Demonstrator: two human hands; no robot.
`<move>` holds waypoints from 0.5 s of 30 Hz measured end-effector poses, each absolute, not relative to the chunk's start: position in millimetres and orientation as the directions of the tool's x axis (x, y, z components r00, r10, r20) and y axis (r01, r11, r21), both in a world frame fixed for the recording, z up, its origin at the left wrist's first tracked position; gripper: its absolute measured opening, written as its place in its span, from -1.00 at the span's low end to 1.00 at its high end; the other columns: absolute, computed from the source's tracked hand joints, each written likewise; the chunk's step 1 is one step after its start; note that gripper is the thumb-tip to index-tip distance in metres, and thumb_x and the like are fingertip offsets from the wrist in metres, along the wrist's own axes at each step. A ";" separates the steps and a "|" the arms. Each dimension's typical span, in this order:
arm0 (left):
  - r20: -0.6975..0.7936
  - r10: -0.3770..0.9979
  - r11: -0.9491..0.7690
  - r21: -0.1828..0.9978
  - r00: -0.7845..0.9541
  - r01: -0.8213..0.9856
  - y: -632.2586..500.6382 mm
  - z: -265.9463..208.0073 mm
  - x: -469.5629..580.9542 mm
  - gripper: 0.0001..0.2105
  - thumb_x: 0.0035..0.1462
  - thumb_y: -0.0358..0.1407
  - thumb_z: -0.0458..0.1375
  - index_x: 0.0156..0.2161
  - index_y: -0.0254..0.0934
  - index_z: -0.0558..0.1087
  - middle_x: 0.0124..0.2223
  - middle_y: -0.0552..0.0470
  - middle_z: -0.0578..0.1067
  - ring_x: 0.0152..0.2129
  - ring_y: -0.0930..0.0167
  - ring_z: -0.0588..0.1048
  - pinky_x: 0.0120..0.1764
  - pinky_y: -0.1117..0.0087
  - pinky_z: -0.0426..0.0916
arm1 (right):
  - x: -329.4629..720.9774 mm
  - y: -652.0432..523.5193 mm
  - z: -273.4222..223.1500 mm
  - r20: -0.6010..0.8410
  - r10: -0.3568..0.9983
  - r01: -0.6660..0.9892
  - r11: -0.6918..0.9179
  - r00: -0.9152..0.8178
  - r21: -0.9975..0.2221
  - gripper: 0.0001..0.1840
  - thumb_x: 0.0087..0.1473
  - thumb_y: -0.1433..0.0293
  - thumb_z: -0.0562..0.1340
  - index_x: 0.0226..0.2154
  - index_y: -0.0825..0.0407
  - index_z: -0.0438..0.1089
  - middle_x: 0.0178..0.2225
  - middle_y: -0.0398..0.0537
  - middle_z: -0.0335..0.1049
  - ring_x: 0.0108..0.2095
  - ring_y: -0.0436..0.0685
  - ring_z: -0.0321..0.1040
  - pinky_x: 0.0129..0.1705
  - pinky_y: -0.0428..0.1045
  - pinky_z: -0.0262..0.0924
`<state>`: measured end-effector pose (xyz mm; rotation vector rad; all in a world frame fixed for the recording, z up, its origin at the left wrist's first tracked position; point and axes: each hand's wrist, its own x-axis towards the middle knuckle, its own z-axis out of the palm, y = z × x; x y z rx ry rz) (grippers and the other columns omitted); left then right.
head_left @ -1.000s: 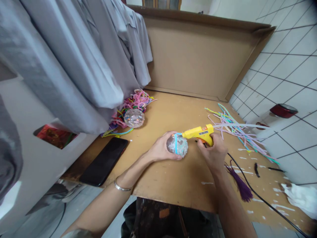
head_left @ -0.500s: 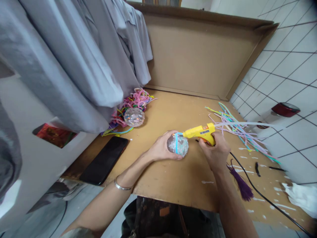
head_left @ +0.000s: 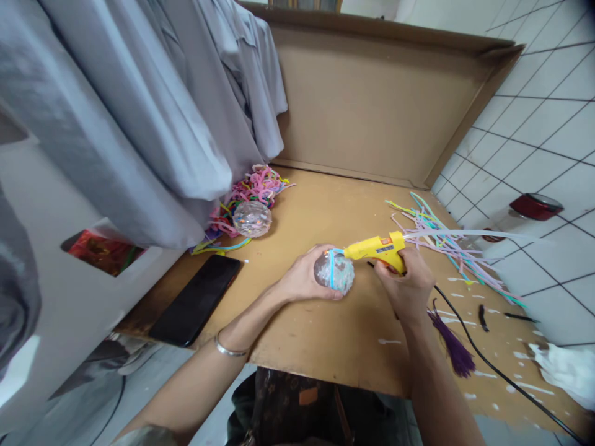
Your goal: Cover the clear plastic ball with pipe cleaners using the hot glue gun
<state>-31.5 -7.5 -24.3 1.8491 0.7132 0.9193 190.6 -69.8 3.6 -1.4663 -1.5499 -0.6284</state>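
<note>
My left hand (head_left: 304, 272) is closed around a clear ball (head_left: 343, 275) with a whitish, textured right half. A light-blue strip (head_left: 331, 272) runs round the ball's middle. In my right hand (head_left: 409, 282) is a yellow hot glue gun (head_left: 379, 249), its fingers wrapped about the handle and trigger. The gun's nozzle meets or nearly meets the top of the ball at the blue strip; contact is too fine to tell. A long translucent glue stick (head_left: 469, 233) sticks out from the gun's back.
Another clear faceted ball (head_left: 252, 219) sits by tangled pipe cleaners (head_left: 258, 184) at the left. A black phone (head_left: 198, 300) lies nearer. Pastel pipe cleaners (head_left: 446, 248), a purple tassel (head_left: 452, 341), the gun's black cord (head_left: 488, 359) and white tissue (head_left: 564, 371) are at the right.
The glue gun and my right hand have shifted very slightly to the right, and the glue stick's tail has swung a little. My left hand and the ball stay nearly still.
</note>
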 end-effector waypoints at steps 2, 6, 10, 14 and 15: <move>0.300 0.777 -0.417 0.904 0.553 0.096 -7.7 -24.1 -31.7 -0.14 -0.36 -0.15 0.52 0.13 -0.23 0.35 0.10 -0.15 0.46 0.02 0.13 0.48 0.13 0.07 0.34 | 190.4 -70.1 4.0 0.842 0.529 0.962 0.161 0.105 -0.221 -0.90 0.00 0.38 0.19 -0.43 -0.06 0.21 -0.49 -0.18 0.32 -0.49 0.05 0.24 -0.41 -0.05 0.13; 0.296 0.777 -0.416 0.904 0.556 0.100 -8.1 -24.0 -32.1 -0.13 -0.35 -0.15 0.52 0.14 -0.25 0.34 0.10 -0.17 0.46 0.02 0.13 0.48 0.13 0.05 0.34 | 190.0 -71.1 4.8 0.834 0.542 0.960 0.164 0.106 -0.229 -0.91 0.02 0.38 0.19 -0.43 -0.05 0.21 -0.48 -0.17 0.32 -0.49 0.05 0.24 -0.41 -0.05 0.12; 0.290 0.779 -0.415 0.903 0.556 0.110 -8.2 -24.2 -32.0 -0.13 -0.35 -0.16 0.52 0.14 -0.26 0.33 0.09 -0.17 0.46 0.01 0.14 0.49 0.12 0.07 0.34 | 190.2 -71.5 5.2 0.853 0.516 0.958 0.201 0.076 -0.207 -0.91 0.03 0.41 0.19 -0.42 -0.05 0.22 -0.48 -0.17 0.33 -0.49 0.05 0.25 -0.41 -0.05 0.13; 0.291 0.778 -0.421 0.899 0.558 0.118 -7.6 -24.0 -31.8 -0.12 -0.36 -0.15 0.52 0.14 -0.25 0.33 0.09 -0.15 0.46 0.01 0.14 0.48 0.12 0.07 0.34 | 191.5 -70.9 5.3 0.867 0.495 0.955 0.226 0.057 -0.192 -0.90 0.02 0.44 0.21 -0.40 -0.04 0.24 -0.48 -0.19 0.33 -0.49 0.04 0.25 -0.41 -0.06 0.13; 0.289 0.778 -0.418 0.901 0.558 0.117 -7.4 -23.9 -31.8 -0.12 -0.36 -0.15 0.52 0.14 -0.25 0.33 0.09 -0.15 0.46 0.01 0.14 0.47 0.13 0.07 0.33 | 191.8 -70.6 5.3 0.872 0.487 0.953 0.238 0.051 -0.188 -0.89 0.01 0.45 0.22 -0.39 -0.04 0.24 -0.49 -0.19 0.32 -0.49 0.04 0.25 -0.42 -0.06 0.13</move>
